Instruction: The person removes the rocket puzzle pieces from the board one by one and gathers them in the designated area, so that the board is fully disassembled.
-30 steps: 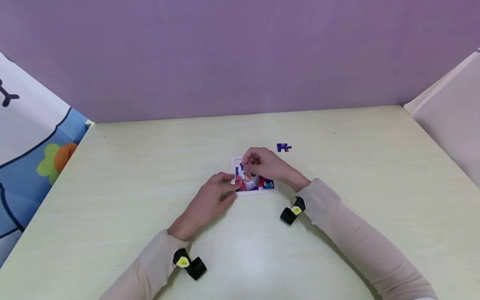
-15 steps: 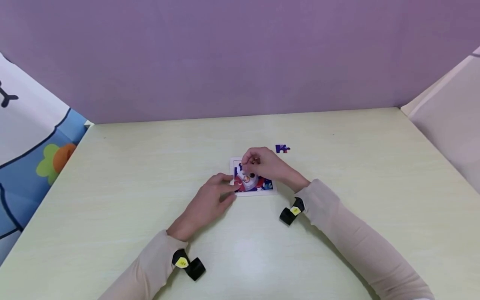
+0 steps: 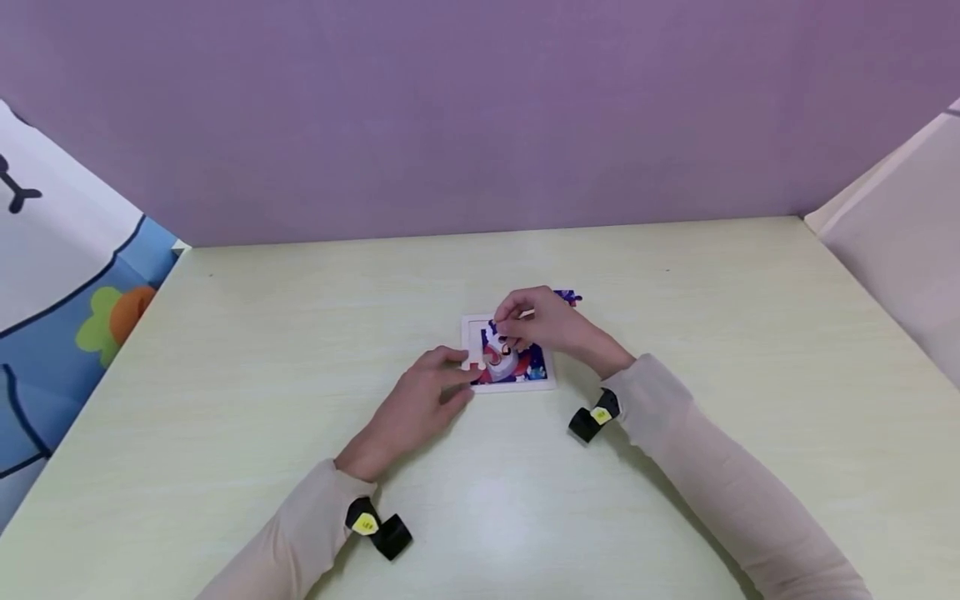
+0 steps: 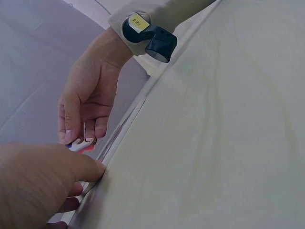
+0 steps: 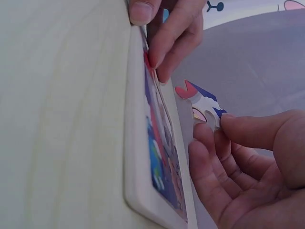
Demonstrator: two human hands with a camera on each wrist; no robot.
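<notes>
Right wrist view, nearest first: the right hand (image 5: 248, 167) pinches a puzzle piece (image 5: 200, 106) by its edge, thumb on one face and fingertip (image 5: 202, 136) on the other, holding it just above the picture side of the white puzzle frame (image 5: 136, 157), apart from it. The piece looks thin, flat and light, probably stiff card with a printed face; a light pinch at the rim should do, and pressing it flat suits it better than bending, since tabs could crease. Beyond it, the left hand (image 5: 164, 28) has its fingers laid straight on the frame's far edge, thumb against the side, pressing rather than gripping.

In the head view the frame (image 3: 471, 321) lies flat near the middle of the counter (image 3: 300, 333), with an empty notch at its left side beside the left hand (image 3: 420, 404). The right hand (image 3: 543, 325) hovers over its upper part. Just behind that hand a loose purple piece (image 3: 567, 296) lies on the counter, partly hidden. Farthest back stands a purple wall (image 3: 480, 108).
</notes>
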